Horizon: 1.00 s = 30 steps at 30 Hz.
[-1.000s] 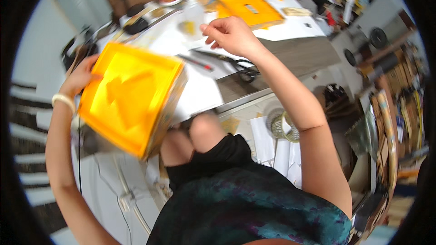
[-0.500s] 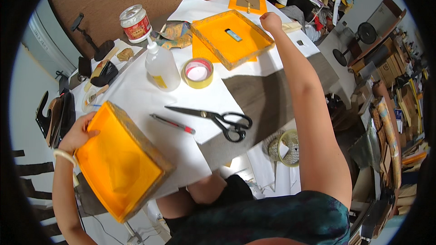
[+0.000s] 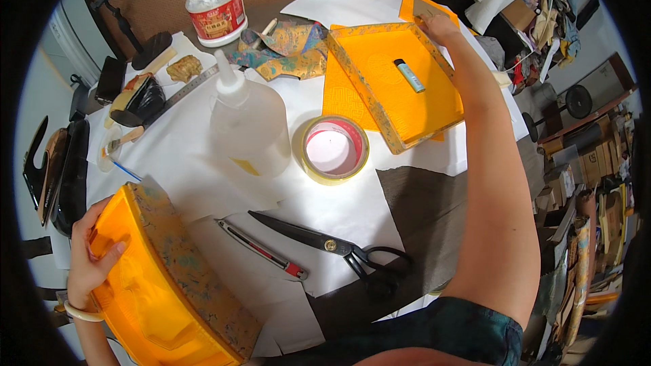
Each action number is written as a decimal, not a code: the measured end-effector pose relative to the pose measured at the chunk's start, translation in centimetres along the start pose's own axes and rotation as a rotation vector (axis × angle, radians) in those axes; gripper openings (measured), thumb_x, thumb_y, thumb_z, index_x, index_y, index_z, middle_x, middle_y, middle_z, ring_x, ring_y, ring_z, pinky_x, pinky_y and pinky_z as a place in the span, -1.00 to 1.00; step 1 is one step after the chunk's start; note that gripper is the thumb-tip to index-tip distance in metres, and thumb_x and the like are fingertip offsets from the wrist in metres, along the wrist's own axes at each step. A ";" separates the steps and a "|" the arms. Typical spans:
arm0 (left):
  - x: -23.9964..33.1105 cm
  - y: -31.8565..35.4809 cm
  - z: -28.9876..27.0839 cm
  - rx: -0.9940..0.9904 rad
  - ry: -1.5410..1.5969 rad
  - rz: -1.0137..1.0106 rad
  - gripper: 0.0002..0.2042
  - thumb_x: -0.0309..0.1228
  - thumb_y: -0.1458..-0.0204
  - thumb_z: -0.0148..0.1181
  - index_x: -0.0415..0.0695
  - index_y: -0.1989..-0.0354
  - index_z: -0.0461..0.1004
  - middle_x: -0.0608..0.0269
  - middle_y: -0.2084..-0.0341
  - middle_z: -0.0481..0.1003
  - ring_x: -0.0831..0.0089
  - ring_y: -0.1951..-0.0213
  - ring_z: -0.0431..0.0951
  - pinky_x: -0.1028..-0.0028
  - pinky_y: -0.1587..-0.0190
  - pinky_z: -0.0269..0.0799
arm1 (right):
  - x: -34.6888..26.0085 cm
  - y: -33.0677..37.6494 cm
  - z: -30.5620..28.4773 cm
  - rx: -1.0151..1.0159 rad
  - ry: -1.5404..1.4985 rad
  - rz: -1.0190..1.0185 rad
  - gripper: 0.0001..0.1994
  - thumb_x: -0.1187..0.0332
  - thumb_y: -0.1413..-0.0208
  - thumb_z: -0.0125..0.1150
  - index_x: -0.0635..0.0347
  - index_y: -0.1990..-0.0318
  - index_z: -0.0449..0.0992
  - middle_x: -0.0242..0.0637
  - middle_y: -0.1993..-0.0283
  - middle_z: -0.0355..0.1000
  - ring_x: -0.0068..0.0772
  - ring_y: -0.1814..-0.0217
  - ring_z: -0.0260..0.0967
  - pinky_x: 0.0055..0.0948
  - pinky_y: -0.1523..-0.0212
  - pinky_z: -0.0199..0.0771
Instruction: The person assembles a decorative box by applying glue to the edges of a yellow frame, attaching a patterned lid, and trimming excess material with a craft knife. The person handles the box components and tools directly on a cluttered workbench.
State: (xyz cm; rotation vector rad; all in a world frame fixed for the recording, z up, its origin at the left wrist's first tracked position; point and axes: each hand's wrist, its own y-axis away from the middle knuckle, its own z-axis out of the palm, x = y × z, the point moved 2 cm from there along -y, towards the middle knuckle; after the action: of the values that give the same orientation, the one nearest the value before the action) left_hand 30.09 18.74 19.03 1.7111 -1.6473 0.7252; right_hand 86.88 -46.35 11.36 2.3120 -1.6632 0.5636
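My left hand [image 3: 95,254] is closed on the edge of an orange box [image 3: 163,285] with marbled paper sides, tilted at the near left. Its thumb lies over the orange inside. At the far right, my right hand [image 3: 439,29] reaches over an orange card [image 3: 409,7] with a grey panel. Its fingers are drawn together at the panel; what they hold, if anything, is hidden. Under that forearm lies a shallow orange tray [image 3: 380,91] with marbled rims, a small light-blue tube [image 3: 409,75] inside it. The tray rests partly on an orange sheet [image 3: 346,98].
Black scissors [image 3: 325,244] and a utility knife [image 3: 261,247] lie on white paper. Behind them stand a tape roll [image 3: 332,150], a squeeze bottle [image 3: 251,125] and a jar [image 3: 215,10]. Marbled scraps [image 3: 285,47], a metal ruler [image 3: 193,85] and a brush [image 3: 125,139] lie farther left.
My right hand has moved from beside the tray's far corner onto the card's panel, covering the small strip there. The view has shifted closer; my left hand still holds the box.
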 end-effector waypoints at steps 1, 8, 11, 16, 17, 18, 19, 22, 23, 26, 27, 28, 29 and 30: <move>0.0 0.1 0.0 0.002 -0.003 0.014 -0.37 -0.63 -0.12 0.29 -0.26 -0.38 0.20 -0.01 -0.31 0.31 0.24 -0.30 0.37 0.31 -0.40 0.26 | -0.4 0.1 0.1 0.034 0.030 -0.021 -0.55 0.12 -0.44 -0.08 0.19 -0.31 0.35 0.06 0.04 0.61 0.08 -0.05 0.56 -0.10 -0.18 0.48; -0.7 0.2 -0.3 -0.007 0.007 0.010 -0.37 -0.55 -0.15 0.30 -0.25 -0.39 0.19 -0.03 -0.34 0.29 0.22 -0.32 0.36 0.30 -0.41 0.25 | 0.4 2.3 -0.5 0.293 0.269 0.060 -0.77 0.33 -0.23 0.10 0.26 0.04 0.45 -0.06 0.23 0.66 -0.05 0.18 0.66 -0.09 -0.15 0.55; 0.4 0.0 0.1 0.007 0.061 -0.024 -0.37 -0.49 -0.15 0.30 -0.24 -0.39 0.21 -0.01 -0.34 0.30 0.21 -0.34 0.35 0.27 -0.43 0.20 | 3.6 5.1 -5.6 0.793 0.153 0.082 -0.81 0.26 -0.21 0.14 0.15 0.14 0.41 -0.13 0.41 0.60 -0.01 0.28 0.62 -0.10 0.02 0.60; 3.0 0.6 -1.4 0.132 -0.053 0.053 -0.40 -0.39 -0.15 0.25 -0.17 -0.39 0.29 0.05 -0.34 0.36 0.22 -0.37 0.32 0.23 -0.47 0.09 | 5.9 13.0 -16.2 0.967 -0.339 0.571 -0.76 0.20 -0.25 0.16 0.16 0.08 0.50 -0.04 0.26 0.62 0.15 0.18 0.58 0.01 0.11 0.55; 3.0 0.8 -1.9 0.218 -0.043 0.100 -0.42 -0.39 -0.14 0.22 -0.14 -0.38 0.32 0.08 -0.34 0.38 0.23 -0.38 0.31 0.22 -0.47 0.06 | 6.5 15.1 -17.4 1.123 -0.458 0.554 -0.70 0.15 -0.26 0.15 0.19 0.06 0.55 0.02 0.23 0.62 0.16 0.16 0.58 0.02 0.13 0.54; 3.7 1.1 -2.4 0.310 -0.063 0.130 -0.46 -0.43 -0.14 0.22 -0.17 -0.34 0.36 0.09 -0.30 0.41 0.25 -0.36 0.35 0.26 -0.45 0.11 | 7.2 17.2 -18.6 1.179 -0.545 0.598 -0.66 0.14 -0.22 0.18 0.23 0.04 0.56 0.00 0.25 0.62 0.11 0.18 0.60 -0.07 0.12 0.55; 4.9 1.5 -2.5 0.361 -0.033 0.166 -0.52 -0.44 -0.17 0.21 -0.19 -0.30 0.40 0.12 -0.24 0.45 0.29 -0.32 0.39 0.29 -0.43 0.16 | 7.1 20.2 -20.0 1.260 -0.660 0.611 -0.65 0.15 -0.20 0.21 0.26 0.06 0.57 -0.04 0.27 0.64 -0.04 0.20 0.63 -0.17 0.11 0.56; 9.0 2.5 -0.6 0.403 0.076 0.309 -0.70 -0.46 -0.26 0.18 -0.25 -0.14 0.50 0.23 -0.04 0.57 0.43 -0.15 0.53 0.41 -0.29 0.32 | 6.1 31.7 -24.1 1.331 -1.248 0.595 -0.76 0.26 -0.27 0.22 0.29 0.11 0.57 -0.29 0.25 0.57 -0.44 0.26 0.51 -0.41 0.21 0.50; 11.6 4.4 0.5 0.348 0.220 0.275 -0.73 -0.44 -0.29 0.16 -0.24 -0.11 0.51 0.22 -0.01 0.57 0.46 -0.10 0.55 0.44 -0.25 0.36 | 3.5 34.6 -24.7 1.281 -1.535 0.561 -0.78 0.31 -0.31 0.20 0.32 0.13 0.56 -0.31 0.25 0.55 -0.46 0.25 0.49 -0.43 0.25 0.48; 14.2 7.9 6.2 0.217 0.608 0.280 -0.66 -0.29 -0.36 0.06 -0.26 -0.16 0.44 0.15 0.02 0.59 0.48 -0.01 0.58 0.44 -0.17 0.45 | -4.8 44.0 -25.0 1.049 -1.997 0.546 -0.79 0.33 -0.40 0.08 0.32 0.14 0.54 -0.37 0.23 0.52 -0.58 0.28 0.42 -0.49 0.30 0.34; 13.5 9.1 8.7 0.090 0.705 0.362 -0.56 -0.28 -0.38 -0.01 -0.27 -0.33 0.27 0.07 -0.13 0.51 0.42 -0.10 0.55 0.36 -0.22 0.44 | -9.1 46.6 -25.4 0.985 -2.146 0.531 -0.78 0.31 -0.42 0.07 0.31 0.08 0.52 -0.39 0.24 0.50 -0.60 0.27 0.40 -0.47 0.26 0.34; 14.7 11.5 10.8 0.082 0.748 0.338 -0.50 -0.31 -0.39 -0.01 -0.24 -0.42 0.13 0.04 -0.22 0.43 0.37 -0.17 0.51 0.32 -0.25 0.43 | -11.9 49.4 -24.3 0.839 -2.245 0.482 -0.77 0.31 -0.42 0.06 0.31 0.03 0.51 -0.39 0.23 0.49 -0.60 0.24 0.39 -0.45 0.20 0.41; 15.7 14.0 12.8 0.091 0.782 0.302 -0.42 -0.33 -0.40 -0.02 -0.21 -0.50 -0.02 0.01 -0.31 0.35 0.32 -0.24 0.46 0.27 -0.28 0.43 | -18.5 52.0 -27.4 0.693 -2.353 0.506 -0.77 0.32 -0.43 0.04 0.28 -0.03 0.50 -0.36 0.15 0.52 -0.56 0.17 0.43 -0.45 0.11 0.45; 17.0 15.8 14.3 0.126 1.019 0.117 -0.39 -0.35 -0.40 -0.02 -0.19 -0.54 -0.10 0.00 -0.34 0.30 0.30 -0.28 0.43 0.26 -0.28 0.43 | -25.2 54.8 -30.4 0.538 -2.447 0.531 -0.75 0.32 -0.44 0.01 0.25 -0.09 0.49 -0.34 0.08 0.56 -0.52 0.10 0.46 -0.44 0.03 0.49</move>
State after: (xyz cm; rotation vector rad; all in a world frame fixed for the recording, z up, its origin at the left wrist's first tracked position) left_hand 14.68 -3.15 24.14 0.9940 -0.9728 1.4642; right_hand 22.89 -30.23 25.87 -0.7030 0.8743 1.1893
